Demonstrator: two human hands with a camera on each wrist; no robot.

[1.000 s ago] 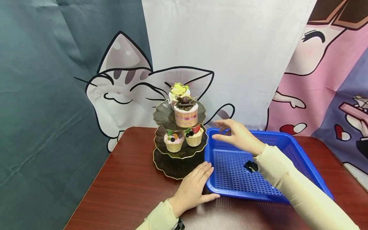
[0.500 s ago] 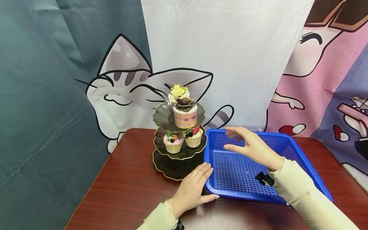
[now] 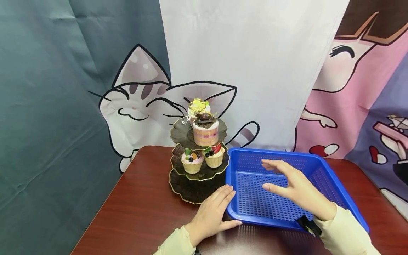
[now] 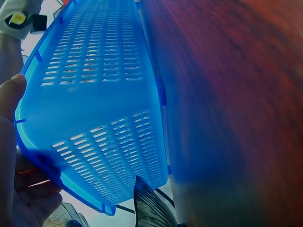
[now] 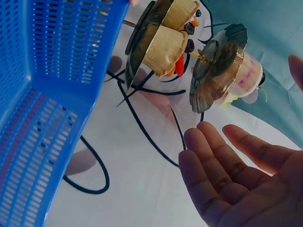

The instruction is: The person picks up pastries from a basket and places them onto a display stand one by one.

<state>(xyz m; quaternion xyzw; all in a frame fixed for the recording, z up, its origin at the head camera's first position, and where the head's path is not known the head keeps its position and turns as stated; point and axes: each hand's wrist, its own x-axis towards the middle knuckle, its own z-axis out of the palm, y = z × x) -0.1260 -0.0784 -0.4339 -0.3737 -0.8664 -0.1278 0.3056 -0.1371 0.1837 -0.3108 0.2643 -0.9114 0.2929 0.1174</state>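
My left hand (image 3: 211, 212) rests on the near left corner of a blue plastic basket (image 3: 267, 223), fingers straight along its rim, thumb spread. In the left wrist view the thumb (image 4: 13, 94) and fingers touch the basket's rim. My right hand (image 3: 299, 189) hovers above the basket, fingers apart and holding nothing; its palm (image 5: 265, 198) shows in the right wrist view. Left of the basket stands a three-tier dark stand (image 3: 183, 182) with scalloped gold edges. Its top tier bears a layered cake (image 3: 205, 134) and a yellow-topped cake (image 3: 198, 106); the middle one bears two cupcakes (image 3: 192, 164).
Everything stands on a reddish-brown wooden table (image 3: 127, 212). Behind it hangs a cloth backdrop (image 3: 271, 71) printed with a cartoon cat and a figure. The basket's left rim is close beside the stand's plates.
My right hand has drawn back from beside the stand, moving right and toward me over the basket. The left hand stays on the rim. The head view has tilted slightly upward.
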